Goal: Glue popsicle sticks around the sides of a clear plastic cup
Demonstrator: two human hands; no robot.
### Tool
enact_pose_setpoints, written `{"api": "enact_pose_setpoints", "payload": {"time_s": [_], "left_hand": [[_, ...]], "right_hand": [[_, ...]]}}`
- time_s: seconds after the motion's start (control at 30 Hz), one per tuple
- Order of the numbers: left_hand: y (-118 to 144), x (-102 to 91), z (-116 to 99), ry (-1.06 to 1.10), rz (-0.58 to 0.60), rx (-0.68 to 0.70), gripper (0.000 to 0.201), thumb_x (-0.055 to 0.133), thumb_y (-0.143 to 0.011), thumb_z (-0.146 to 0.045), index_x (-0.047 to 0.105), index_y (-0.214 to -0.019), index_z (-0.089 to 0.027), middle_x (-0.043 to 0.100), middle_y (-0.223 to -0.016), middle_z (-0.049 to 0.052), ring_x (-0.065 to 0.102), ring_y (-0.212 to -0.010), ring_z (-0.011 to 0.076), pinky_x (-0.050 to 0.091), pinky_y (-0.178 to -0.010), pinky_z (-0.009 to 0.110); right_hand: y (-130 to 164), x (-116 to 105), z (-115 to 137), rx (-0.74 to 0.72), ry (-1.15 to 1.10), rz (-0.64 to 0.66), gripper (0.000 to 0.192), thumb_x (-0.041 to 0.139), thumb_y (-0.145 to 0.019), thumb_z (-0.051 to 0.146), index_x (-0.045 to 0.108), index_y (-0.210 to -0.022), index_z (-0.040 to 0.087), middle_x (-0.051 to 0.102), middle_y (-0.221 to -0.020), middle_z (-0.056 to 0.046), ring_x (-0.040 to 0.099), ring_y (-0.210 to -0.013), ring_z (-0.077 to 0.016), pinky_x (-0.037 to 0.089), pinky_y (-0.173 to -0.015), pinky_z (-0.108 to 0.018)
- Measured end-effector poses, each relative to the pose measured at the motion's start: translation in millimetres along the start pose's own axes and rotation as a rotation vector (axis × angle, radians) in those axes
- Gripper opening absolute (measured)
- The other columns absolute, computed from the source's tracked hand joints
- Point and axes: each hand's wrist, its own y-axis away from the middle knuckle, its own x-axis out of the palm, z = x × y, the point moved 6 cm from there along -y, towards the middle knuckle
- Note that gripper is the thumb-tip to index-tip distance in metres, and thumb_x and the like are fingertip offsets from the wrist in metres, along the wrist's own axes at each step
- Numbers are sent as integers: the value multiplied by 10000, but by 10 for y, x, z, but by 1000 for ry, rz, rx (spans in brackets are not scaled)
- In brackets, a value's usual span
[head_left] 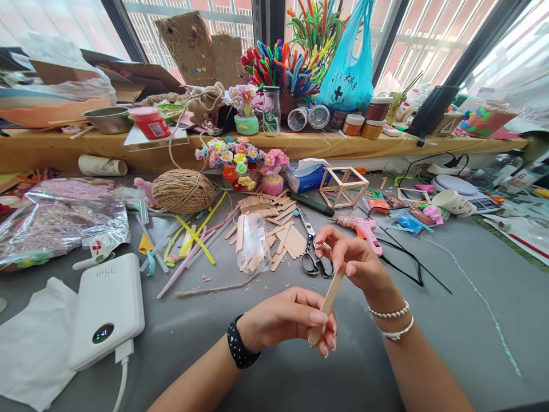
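My left hand [295, 320] grips the lower part of a wooden craft stick [331, 297], thumb on top and fingers curled behind. The stick slants up to the right. At its upper end my right hand [354, 257] is closed, with the fingertips around the tip. Just behind that hand lie black-handled scissors [309, 252] and a pink glue gun [364, 232]. Further left, a loose pile of craft sticks [291, 237] is spread on the grey table, partly under a clear plastic bag [254, 243].
A cube frame of sticks [345, 186] stands behind the glue gun. A twine ball [184, 190] sits back left, and a white power bank [109, 312] with a cable lies at the left. A black cord [403, 266] runs right. Jars and pipe cleaners [283, 71] line the ledge.
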Motion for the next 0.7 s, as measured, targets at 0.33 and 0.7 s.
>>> {"api": "enact_pose_setpoints", "payload": {"time_s": [0.33,0.7], "left_hand": [[6,-5,-16,-14,11,40,272,704,-642,-325,643,-759,-87,637,-675,55,603,-581,116,477,-570,230],[240,-131,-461,-392,-315,240,406,574,-747,-475,621,-976,-143,614,-927,86,593,-800,151,483,-706,263]], "right_hand": [[-3,-7,13,3,27,-18,116,663,-701,391,690,-725,280,514,-1000,-26,450,-927,-180,384,-820,-332],[20,-81,42,-14,105,-53,90,665,-703,371,692,-727,288,529,-1001,-21,461,-910,-179,389,-815,-327]]}}
